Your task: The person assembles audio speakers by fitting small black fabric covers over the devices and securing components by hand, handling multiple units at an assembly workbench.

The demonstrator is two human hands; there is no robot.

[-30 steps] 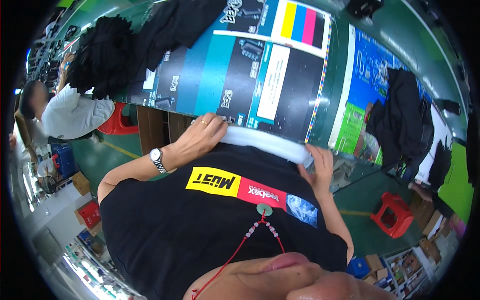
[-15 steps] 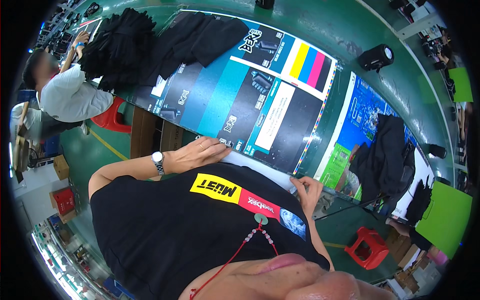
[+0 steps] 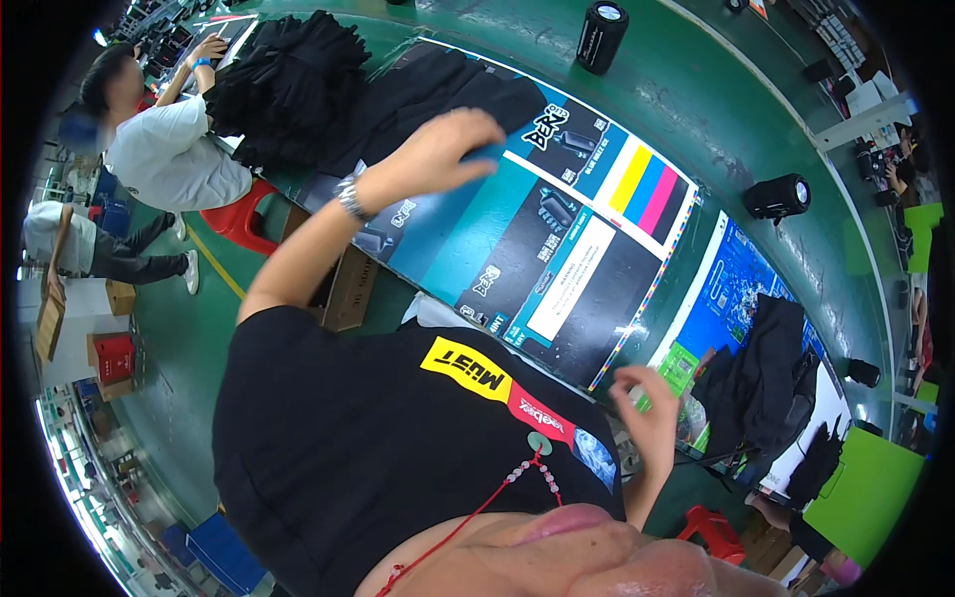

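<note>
My left hand (image 3: 438, 151), with a metal bracelet watch at the wrist, is raised over the table, empty and blurred by motion, fingers stretched out. Just beyond it lies a layered pile of black cloth (image 3: 497, 92). Beneath the hand, a printed sheet (image 3: 438, 239) with dark, teal and coloured bars covers the tabletop. Close to the sheet's front right corner is my right hand (image 3: 649, 410), its thumb and fingers apart and holding nothing. Something white (image 3: 438, 311) shows at the table's near edge, partly hidden by my black shirt.
A bushy black fabric heap (image 3: 288, 85) stands at the far left, beside a seated person (image 3: 169, 149) on a red stool (image 3: 239, 219). Rightward, black cloth (image 3: 761, 368) lies on a blue-green sheet (image 3: 736, 284). Black cylindrical speakers (image 3: 602, 38) stand along the far side.
My left hand has left the table's near edge and swung up and forward toward the black cloth. My right hand has lifted from the white thing at the edge. The view has shifted.
</note>
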